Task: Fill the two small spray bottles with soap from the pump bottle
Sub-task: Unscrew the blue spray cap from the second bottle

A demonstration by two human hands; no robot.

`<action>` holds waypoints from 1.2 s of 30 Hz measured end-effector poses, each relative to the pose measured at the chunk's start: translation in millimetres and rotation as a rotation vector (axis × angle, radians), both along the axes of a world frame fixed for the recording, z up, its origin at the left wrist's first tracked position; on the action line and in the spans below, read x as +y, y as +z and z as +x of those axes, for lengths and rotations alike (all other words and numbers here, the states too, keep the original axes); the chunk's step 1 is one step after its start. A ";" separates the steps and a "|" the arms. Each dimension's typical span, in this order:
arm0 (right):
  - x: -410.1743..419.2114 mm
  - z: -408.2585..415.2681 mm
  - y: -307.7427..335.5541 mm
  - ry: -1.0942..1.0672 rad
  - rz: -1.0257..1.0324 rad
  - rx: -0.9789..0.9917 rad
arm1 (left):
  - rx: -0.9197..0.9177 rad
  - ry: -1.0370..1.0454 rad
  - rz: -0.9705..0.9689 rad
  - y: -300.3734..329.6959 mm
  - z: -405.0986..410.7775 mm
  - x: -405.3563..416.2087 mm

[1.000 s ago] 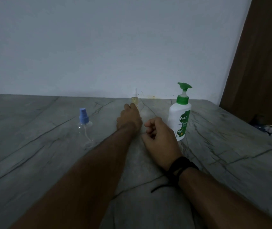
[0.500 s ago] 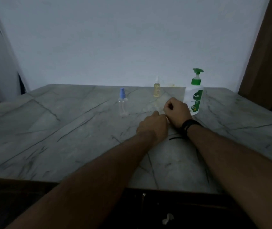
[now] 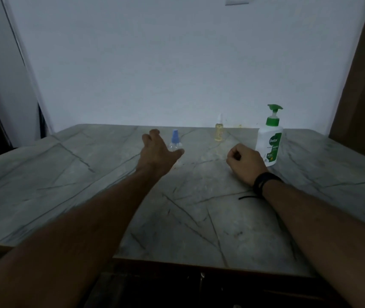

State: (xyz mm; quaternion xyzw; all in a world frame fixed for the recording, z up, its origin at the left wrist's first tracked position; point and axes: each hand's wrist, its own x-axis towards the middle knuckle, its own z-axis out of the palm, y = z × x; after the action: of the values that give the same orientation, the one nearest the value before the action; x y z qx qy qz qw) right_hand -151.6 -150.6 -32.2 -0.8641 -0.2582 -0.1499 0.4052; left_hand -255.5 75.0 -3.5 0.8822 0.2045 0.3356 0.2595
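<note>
On the grey marble table, the left hand reaches forward with fingers spread wide, holding nothing, just in front of the clear spray bottle with a blue cap. Farther back to the right stands a yellow spray bottle. The right hand rests as an empty loose fist beside the green-topped pump bottle.

On the worktop, one spray bottle stands left, a second spray bottle farther back between it and the pump bottle at right.
</note>
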 end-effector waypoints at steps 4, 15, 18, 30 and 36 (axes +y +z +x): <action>0.3 3.7 -2.3 0.020 0.022 0.024 | 0.151 -0.040 -0.111 -11.8 29.6 1.8; 13.4 19.8 -1.2 0.171 -0.128 0.072 | 0.098 -0.407 -0.023 -23.0 82.3 -66.3; 15.9 22.7 -1.5 0.174 -0.119 0.047 | 0.058 -0.413 -0.040 -27.0 89.4 -70.3; 11.0 20.3 -2.0 0.201 -0.039 0.075 | -0.220 -0.538 -0.283 -22.2 87.7 -77.5; 11.1 19.7 -0.8 0.195 -0.049 0.087 | -0.247 -0.511 -0.203 -15.3 86.2 -79.7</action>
State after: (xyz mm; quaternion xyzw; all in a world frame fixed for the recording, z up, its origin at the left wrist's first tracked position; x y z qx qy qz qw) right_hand -131.9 -139.5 -33.1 -0.8501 -0.3269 -0.0658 0.4077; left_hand -169.3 -4.7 -18.8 0.8271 -0.0248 0.3420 0.4453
